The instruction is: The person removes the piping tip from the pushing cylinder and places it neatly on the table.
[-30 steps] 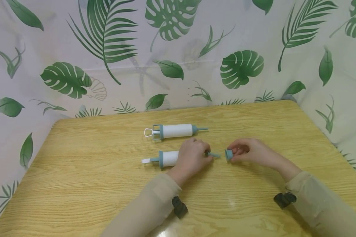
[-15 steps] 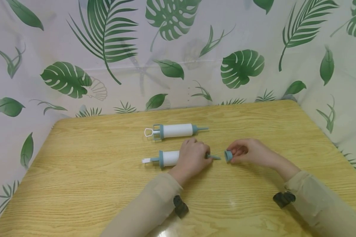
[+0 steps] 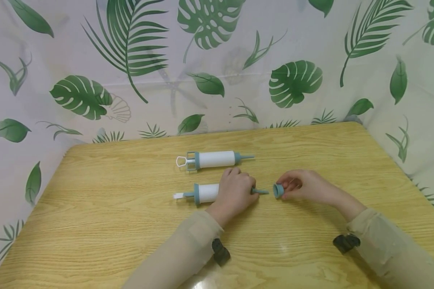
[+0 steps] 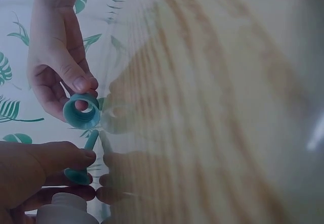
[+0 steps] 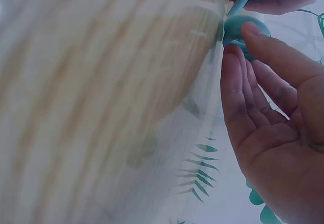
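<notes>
My left hand (image 3: 235, 192) pinches a teal nozzle (image 3: 261, 192) between thumb and finger; its flared base (image 4: 77, 177) shows in the left wrist view. Just behind that base is the threaded mouth (image 4: 67, 199) of a white syringe barrel, apart from the nozzle. The barrel (image 3: 207, 194) lies on the table under the left hand, its teal and white plunger pointing left. My right hand (image 3: 307, 185) holds a teal threaded ring (image 3: 278, 191) by its edge. The ring's opening faces the nozzle tip, with a small gap between them.
A second syringe (image 3: 217, 159), with its nozzle attached and a white loop handle, lies farther back on the wooden table (image 3: 112, 224). A leaf-patterned curtain (image 3: 231, 80) hangs behind the table.
The ring has shifted very slightly left toward the nozzle tip and turned a little. Both hands keep their grip and otherwise stay nearly still.
</notes>
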Tool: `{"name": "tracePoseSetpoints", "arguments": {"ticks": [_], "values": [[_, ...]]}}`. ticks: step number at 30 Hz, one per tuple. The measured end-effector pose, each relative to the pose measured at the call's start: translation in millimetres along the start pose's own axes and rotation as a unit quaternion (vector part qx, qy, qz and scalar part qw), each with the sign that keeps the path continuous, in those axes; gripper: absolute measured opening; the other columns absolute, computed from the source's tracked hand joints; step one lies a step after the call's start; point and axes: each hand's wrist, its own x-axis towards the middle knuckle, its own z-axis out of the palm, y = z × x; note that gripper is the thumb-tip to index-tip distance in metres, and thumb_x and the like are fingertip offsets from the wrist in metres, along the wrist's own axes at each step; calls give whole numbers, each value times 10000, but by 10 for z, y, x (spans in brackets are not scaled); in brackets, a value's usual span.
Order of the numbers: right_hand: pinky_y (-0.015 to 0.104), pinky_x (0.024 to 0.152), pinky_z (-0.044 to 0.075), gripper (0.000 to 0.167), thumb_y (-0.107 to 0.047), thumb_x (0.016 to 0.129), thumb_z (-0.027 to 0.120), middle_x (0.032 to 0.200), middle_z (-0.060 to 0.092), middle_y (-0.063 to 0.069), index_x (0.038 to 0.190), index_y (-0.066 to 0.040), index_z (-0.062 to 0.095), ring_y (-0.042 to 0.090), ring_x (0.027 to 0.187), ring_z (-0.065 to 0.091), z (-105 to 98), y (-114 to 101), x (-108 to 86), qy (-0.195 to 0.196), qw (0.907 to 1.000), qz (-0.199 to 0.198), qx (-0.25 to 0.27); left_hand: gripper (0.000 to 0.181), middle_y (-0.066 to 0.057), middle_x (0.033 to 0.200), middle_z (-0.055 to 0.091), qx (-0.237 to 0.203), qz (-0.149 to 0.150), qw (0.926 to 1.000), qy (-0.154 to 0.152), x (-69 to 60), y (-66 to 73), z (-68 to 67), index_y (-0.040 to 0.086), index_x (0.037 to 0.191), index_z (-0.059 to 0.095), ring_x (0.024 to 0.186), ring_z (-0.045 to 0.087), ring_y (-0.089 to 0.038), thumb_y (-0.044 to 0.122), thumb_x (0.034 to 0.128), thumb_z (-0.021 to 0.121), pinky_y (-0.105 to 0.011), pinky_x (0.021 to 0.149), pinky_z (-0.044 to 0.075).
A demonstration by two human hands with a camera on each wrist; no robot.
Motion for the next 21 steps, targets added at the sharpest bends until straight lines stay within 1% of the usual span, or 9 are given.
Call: {"name": "tracePoseSetpoints", "arguments": {"ticks": [6, 15, 21], "values": [[276, 714, 533, 378, -160, 773, 804, 921, 633, 14, 1101, -38, 660, 140, 821, 639, 1, 3, 0, 13, 10000, -6, -68, 166, 123, 747, 607, 56, 15, 10000, 17, 1, -2, 2, 253, 777, 726, 710, 417, -115, 412, 823, 719, -301, 794, 358], [277, 723, 532, 384, -150, 776, 801, 925, 633, 17, 1108, -26, 653, 141, 825, 636, 2, -10, -11, 14, 9999, -10, -109, 182, 122, 720, 589, 188, 35, 9998, 19, 2, 7, 15, 257, 745, 714, 692, 405, -116, 424, 817, 725, -300, 786, 356], [279, 725, 531, 378, -153, 784, 795, 923, 638, 11, 1113, -32, 654, 142, 827, 630, -2, -16, -12, 1, 9998, -69, -186, 189, 119, 702, 577, 206, 23, 9998, -27, 5, 4, 9, 257, 722, 701, 701, 421, -121, 419, 816, 720, -307, 802, 362]]}}
